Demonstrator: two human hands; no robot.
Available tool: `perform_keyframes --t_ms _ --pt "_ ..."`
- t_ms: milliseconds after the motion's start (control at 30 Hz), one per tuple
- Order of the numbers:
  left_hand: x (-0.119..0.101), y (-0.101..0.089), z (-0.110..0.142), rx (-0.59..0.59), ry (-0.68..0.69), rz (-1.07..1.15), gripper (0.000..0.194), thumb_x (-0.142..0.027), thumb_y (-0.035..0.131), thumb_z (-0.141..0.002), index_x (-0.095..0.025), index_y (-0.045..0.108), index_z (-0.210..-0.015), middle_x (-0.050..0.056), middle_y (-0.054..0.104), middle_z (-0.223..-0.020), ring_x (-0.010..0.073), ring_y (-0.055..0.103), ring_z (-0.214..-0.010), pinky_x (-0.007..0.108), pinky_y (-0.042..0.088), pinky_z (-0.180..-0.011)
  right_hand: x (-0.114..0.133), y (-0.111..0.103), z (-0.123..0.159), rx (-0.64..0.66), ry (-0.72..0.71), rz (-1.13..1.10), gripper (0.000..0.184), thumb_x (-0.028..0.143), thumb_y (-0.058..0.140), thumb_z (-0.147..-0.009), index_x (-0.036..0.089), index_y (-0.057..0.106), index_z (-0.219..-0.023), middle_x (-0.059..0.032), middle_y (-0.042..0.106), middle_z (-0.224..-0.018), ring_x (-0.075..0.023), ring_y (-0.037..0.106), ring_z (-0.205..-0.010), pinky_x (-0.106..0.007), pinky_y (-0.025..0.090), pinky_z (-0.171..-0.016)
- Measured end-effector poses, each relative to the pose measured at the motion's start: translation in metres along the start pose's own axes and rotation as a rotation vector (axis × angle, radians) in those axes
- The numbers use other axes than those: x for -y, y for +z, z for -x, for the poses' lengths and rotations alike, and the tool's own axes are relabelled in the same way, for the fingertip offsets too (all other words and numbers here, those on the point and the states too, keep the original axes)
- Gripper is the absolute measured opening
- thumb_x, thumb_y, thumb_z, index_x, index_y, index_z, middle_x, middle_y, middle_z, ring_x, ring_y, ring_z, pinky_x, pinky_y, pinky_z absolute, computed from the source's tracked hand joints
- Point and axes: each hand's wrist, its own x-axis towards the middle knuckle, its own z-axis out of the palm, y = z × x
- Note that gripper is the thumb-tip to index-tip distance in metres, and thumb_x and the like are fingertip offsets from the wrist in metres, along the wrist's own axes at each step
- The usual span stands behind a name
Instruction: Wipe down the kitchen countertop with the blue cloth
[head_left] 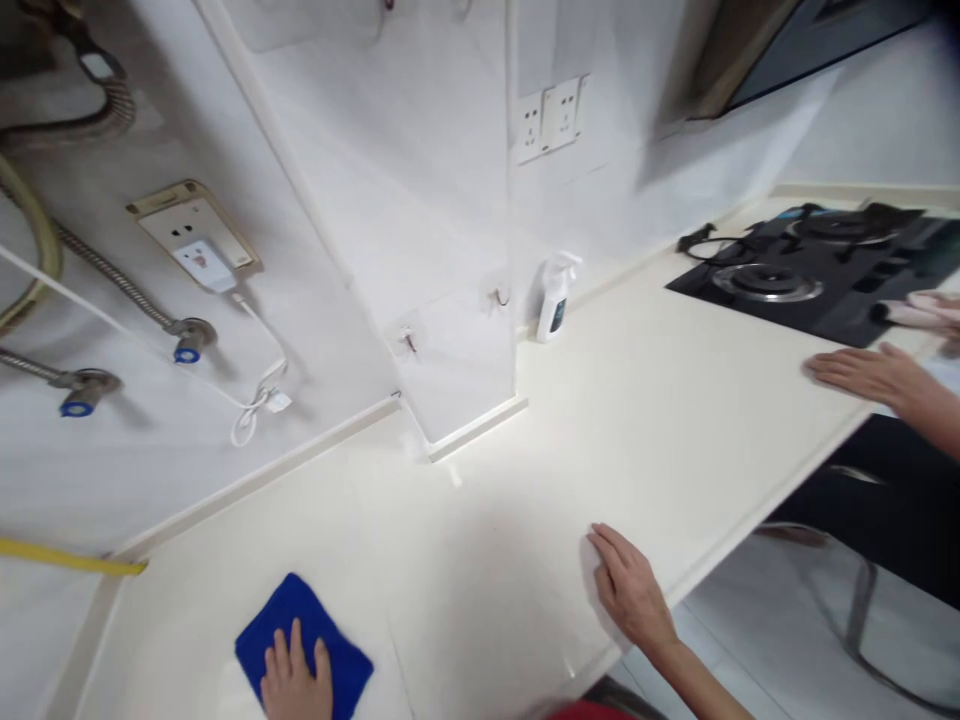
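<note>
My left hand [295, 680] lies flat on a blue cloth [345, 672] with its fingers spread, pressing it against the cream countertop [480, 600]. The cloth is spread out roughly square, and its lower part is hidden by the hand and cut off by the frame edge. Further right, my right hand [630, 590] rests on the bare counter near its front edge, fingers stretched out and holding nothing. A white spray bottle [553, 298] stands upright against the wall, beyond both hands.
Another person's hand [874, 378] rests on the counter at right, near a black gas hob [832, 270]. A pale, blurred bundle [926, 310] lies by the hob's front edge. A wall pillar [450, 370] juts into the counter. A yellow hose [75, 557] enters at left.
</note>
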Motion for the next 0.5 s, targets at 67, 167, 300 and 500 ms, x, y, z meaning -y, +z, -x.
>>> perform_keyframes --t_ms 67,167,300,500 --pt "-0.004 0.002 0.007 -0.066 -0.047 -0.035 0.068 -0.047 0.022 -0.096 -0.006 0.041 -0.146 0.024 0.037 -0.154 0.0397 0.028 -0.146 0.062 0.030 -0.116 -0.002 0.001 0.003 -0.003 -0.005 -0.005 0.046 0.019 0.041 -0.091 0.019 0.045 -0.137 -0.0134 0.052 -0.138 -0.0284 0.051 -0.127 -0.052 0.048 -0.103" --pt "-0.032 0.015 0.031 -0.156 0.027 -0.070 0.064 -0.042 0.025 -0.096 -0.003 0.042 -0.144 0.027 0.036 -0.154 0.0374 0.018 -0.150 0.061 0.027 -0.118 -0.007 0.006 0.008 -0.001 -0.016 -0.012 0.044 0.023 0.043 -0.091 0.020 0.047 -0.135 -0.0133 0.053 -0.138 -0.0294 0.053 -0.125 -0.052 0.048 -0.103" --pt "-0.098 0.032 0.045 -0.096 0.288 -0.060 0.058 -0.034 0.034 -0.096 -0.011 0.036 -0.149 0.019 0.031 -0.159 0.0306 0.012 -0.152 0.055 0.026 -0.121 -0.012 0.011 0.011 0.031 0.003 0.015 0.042 0.025 0.043 -0.091 0.019 0.048 -0.132 -0.0136 0.054 -0.137 -0.0307 0.055 -0.123 -0.053 0.048 -0.103" --pt "-0.183 0.046 -0.019 0.053 0.353 0.072 0.060 -0.036 0.034 -0.096 -0.021 0.024 -0.153 0.013 0.022 -0.163 0.0278 0.011 -0.153 0.055 0.024 -0.123 -0.020 0.010 0.013 0.078 -0.042 0.069 0.043 0.029 0.044 -0.090 0.019 0.049 -0.131 -0.0152 0.057 -0.133 -0.0343 0.061 -0.115 -0.052 0.055 -0.093"
